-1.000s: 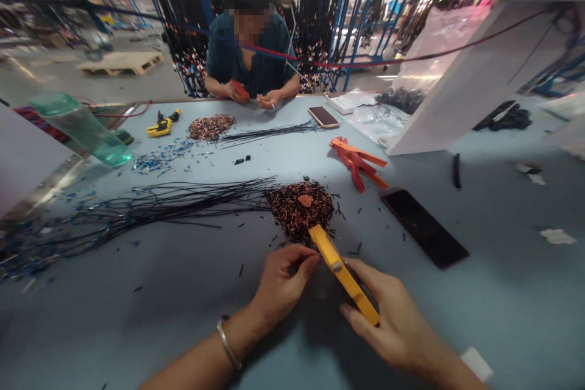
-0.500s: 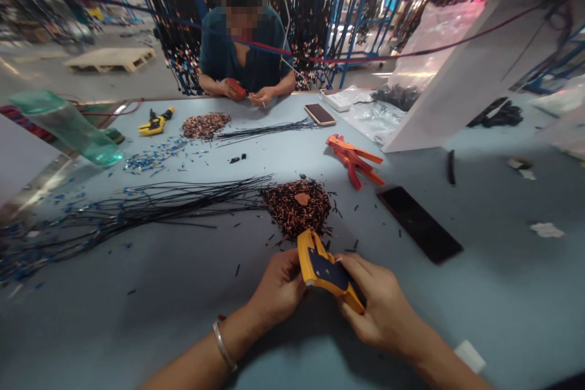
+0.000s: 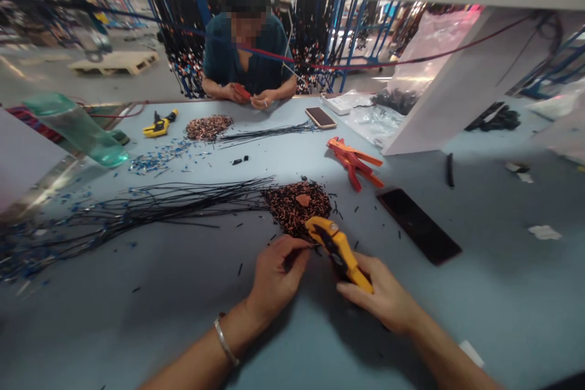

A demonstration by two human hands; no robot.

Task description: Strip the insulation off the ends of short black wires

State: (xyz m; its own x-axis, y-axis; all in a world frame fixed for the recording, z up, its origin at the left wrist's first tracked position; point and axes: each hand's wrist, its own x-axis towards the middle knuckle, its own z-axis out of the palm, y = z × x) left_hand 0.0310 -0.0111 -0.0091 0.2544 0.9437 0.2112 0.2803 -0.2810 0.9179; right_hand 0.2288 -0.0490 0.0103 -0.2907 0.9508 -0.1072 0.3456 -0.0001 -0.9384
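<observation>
My right hand is wrapped round the handles of a yellow and black hand tool, its head pointing up and left. Left of the tool head, my left hand is closed in a pinch; what its fingertips hold is too small to make out. Just beyond both hands lies a heap of short black and copper-coloured pieces. A bundle of thin black wires with blue ends stretches left from the heap.
Red-orange pliers and a black phone lie right of the heap. Across the table, a person holds a red tool. A green bottle leans at left; a white panel stands at right.
The yellow tool has turned in my right hand, and its head has come away from my left fingers. My left hand now shows a pinch beside it. The camera view has shifted slightly.
</observation>
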